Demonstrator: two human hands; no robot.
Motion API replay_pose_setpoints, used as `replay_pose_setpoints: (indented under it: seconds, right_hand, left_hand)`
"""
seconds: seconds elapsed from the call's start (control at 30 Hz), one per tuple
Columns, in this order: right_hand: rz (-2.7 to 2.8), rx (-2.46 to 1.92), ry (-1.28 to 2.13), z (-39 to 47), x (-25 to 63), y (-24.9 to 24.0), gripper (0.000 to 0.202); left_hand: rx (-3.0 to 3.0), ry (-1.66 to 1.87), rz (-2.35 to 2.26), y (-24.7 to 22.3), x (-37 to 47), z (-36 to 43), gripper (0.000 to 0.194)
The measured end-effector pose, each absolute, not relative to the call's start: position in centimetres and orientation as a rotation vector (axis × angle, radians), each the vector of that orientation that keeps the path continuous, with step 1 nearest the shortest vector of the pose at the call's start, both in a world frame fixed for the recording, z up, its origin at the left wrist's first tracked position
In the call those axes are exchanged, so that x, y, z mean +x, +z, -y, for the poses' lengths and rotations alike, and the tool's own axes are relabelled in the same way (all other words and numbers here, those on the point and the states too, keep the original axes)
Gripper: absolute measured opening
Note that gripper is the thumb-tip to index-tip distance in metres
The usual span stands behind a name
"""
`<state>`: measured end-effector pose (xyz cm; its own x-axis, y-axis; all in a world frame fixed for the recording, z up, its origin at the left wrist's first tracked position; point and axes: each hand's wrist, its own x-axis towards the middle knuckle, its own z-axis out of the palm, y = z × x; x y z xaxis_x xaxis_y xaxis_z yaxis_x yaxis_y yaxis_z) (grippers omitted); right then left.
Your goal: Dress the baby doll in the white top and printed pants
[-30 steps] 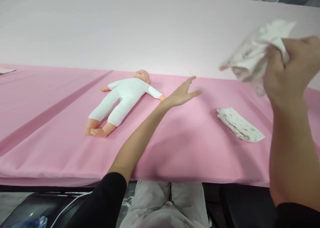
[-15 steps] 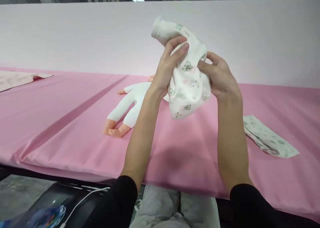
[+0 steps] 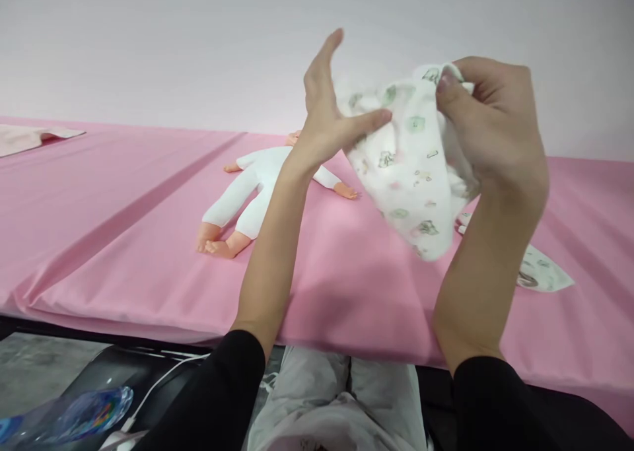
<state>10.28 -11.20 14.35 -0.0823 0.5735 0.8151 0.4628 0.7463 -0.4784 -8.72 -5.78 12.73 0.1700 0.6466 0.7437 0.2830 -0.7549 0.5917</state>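
Observation:
A small white baby garment [image 3: 403, 167], printed with green and brown animals, hangs in the air above the pink surface, its exact cut hard to tell from the folds. My right hand [image 3: 495, 114] pinches its upper right edge between thumb and fingers. My left hand [image 3: 327, 104] is open at the cloth's left side, fingers raised and spread, its thumb lying across the fabric. Behind my left forearm lies a doll [image 3: 270, 167] in a white suit, its head mostly hidden by that hand.
A folded printed cloth [image 3: 545, 269] lies on the pink cover [image 3: 123, 240] at the right, partly behind my right forearm. Another light pink cloth [image 3: 30, 139] is at the far left. A plastic bottle [image 3: 74, 415] and a white cable [image 3: 161, 378] are on a black seat below.
My left hand has released its grip and opened. My right hand has moved right and up, turning the garment so that it spreads and hangs to a point. The view has tilted down slightly.

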Motion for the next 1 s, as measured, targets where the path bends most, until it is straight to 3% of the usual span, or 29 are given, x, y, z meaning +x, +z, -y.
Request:
replay_pose_setpoints:
  seconds: [0.13, 0.27, 0.43, 0.53, 0.67, 0.83, 1.0]
  right_hand:
    - [1.657, -0.805, -0.115, 11.7, 9.0, 14.5, 0.019]
    - [1.532, -0.736, -0.026, 11.3, 8.3, 14.7, 0.007]
    - [1.514, -0.726, 0.183, 11.2, 9.1, 14.7, 0.025]
    - [1.619, -0.701, 0.161, 11.3, 9.6, 14.6, 0.015]
    - [1.685, -0.785, -0.11, 11.3, 9.6, 14.3, 0.009]
    - [1.683, -0.805, -0.272, 10.5, 8.8, 14.0, 0.02]
    - [1.652, -0.77, -0.144, 10.8, 7.8, 14.0, 0.023]
  left_hand:
    - [2.265, 1.373, -0.612, 13.3, -7.4, 8.6, 0.052]
    - [2.28, 1.45, -0.475, 13.2, -6.0, 10.2, 0.031]
    - [2.289, 1.591, -0.504, 12.8, -5.6, 8.6, 0.003]
    - [2.213, 1.736, -0.525, 12.7, -5.5, 7.9, 0.015]
    - [2.265, 1.846, -0.701, 12.5, -5.4, 7.8, 0.025]
    - [2.395, 1.836, -0.651, 12.5, -5.6, 7.8, 0.009]
    - [2.244, 1.7, -0.429, 12.8, -5.6, 8.3, 0.013]
